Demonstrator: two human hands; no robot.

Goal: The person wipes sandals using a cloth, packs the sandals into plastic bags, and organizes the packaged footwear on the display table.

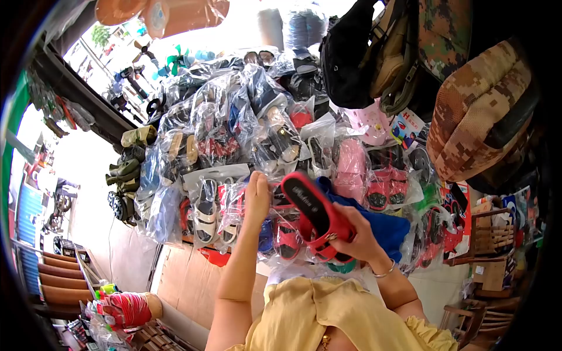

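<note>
My right hand (362, 237) grips a red sandal (310, 205) with a black insole, its toe tilted up and left. A second red sandal seems to lie against it, partly hidden by my fingers. Blue cloth (380, 225) shows behind this hand. My left hand (257, 196) is stretched out over the bagged footwear, fingers extended and holding nothing I can see. Beside it are white sandals (206, 213) in a clear bag. Pink slippers (351, 169) and bagged red sandals (387, 187) lie beyond my right hand.
Bagged shoes (216, 128) heap up across the display. Backpacks (477, 111) hang at the upper right. Wooden chairs (489, 234) stand at the right. At the lower left are a spool of red cord (126, 309) and brown rolls (61, 275).
</note>
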